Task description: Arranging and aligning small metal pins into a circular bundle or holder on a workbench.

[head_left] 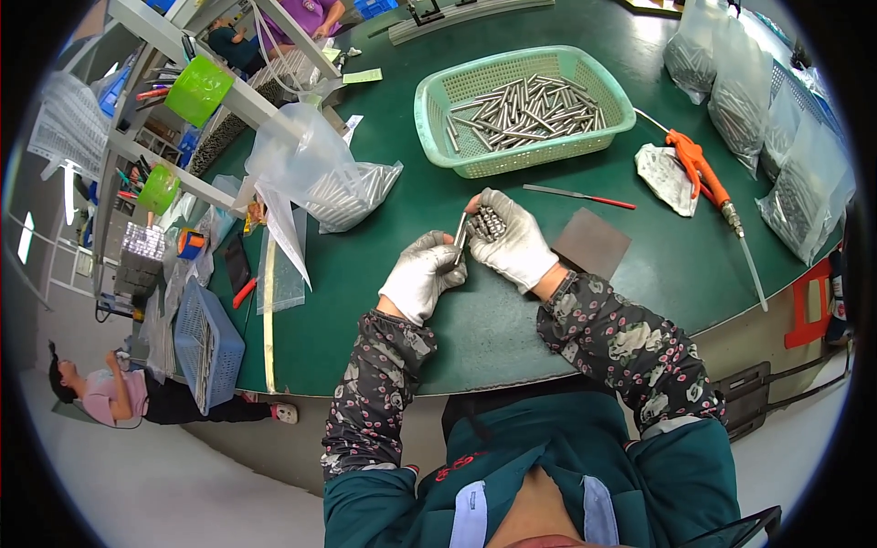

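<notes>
Left hand: I see the gloved left hand [418,277] with its fingers pinched on a slim metal rod [460,236], near the middle of the bench's near part.
Right hand: I have the gloved right hand [513,242] curled around a rod bundle [487,224], the rod ends showing; a bare fingertip is at the far end of the single rod, and I cannot tell whether it touches.
Sleeves: both forearms wear dark flowered sleeve covers [375,388].
Green basket: beyond the hands, I see a pale green basket [539,163] with many loose metal rods [530,114] lying in it.
Just beyond the right hand: a thin tool with a red handle [610,201] lies flat on the green bench [384,110].
Right of the right hand: a flat brown plate [596,239].
Farther right: an orange air gun [702,169] beside a white cloth [663,178], then clear bags of metal parts [738,114] along the edge.
Left: a clear bag of metal pieces [352,196] and, farther left, a blue basket [222,352].
</notes>
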Available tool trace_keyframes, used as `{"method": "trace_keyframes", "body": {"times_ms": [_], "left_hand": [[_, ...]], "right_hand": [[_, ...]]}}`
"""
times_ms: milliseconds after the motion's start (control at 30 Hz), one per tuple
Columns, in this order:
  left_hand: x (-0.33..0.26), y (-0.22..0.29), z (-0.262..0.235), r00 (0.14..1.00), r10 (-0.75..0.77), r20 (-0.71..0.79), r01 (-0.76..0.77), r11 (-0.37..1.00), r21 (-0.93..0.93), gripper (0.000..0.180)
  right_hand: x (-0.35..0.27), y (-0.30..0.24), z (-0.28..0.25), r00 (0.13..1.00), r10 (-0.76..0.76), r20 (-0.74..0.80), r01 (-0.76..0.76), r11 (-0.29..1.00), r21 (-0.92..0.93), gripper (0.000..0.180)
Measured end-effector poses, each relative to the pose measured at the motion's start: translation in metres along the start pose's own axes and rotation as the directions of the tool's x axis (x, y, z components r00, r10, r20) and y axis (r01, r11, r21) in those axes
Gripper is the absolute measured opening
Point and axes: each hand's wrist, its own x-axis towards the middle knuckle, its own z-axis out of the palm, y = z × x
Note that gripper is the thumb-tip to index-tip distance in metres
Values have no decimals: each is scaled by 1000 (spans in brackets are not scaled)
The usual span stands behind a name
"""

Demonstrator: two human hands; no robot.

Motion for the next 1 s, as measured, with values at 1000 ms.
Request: {"method": "trace_keyframes", "body": {"times_ms": [1000], "left_hand": [[21, -17, 1, 746, 566, 350, -446, 35, 894, 26]], "right_hand": [[1, -11, -6, 985, 133, 109, -137, 990, 29, 34]]}}
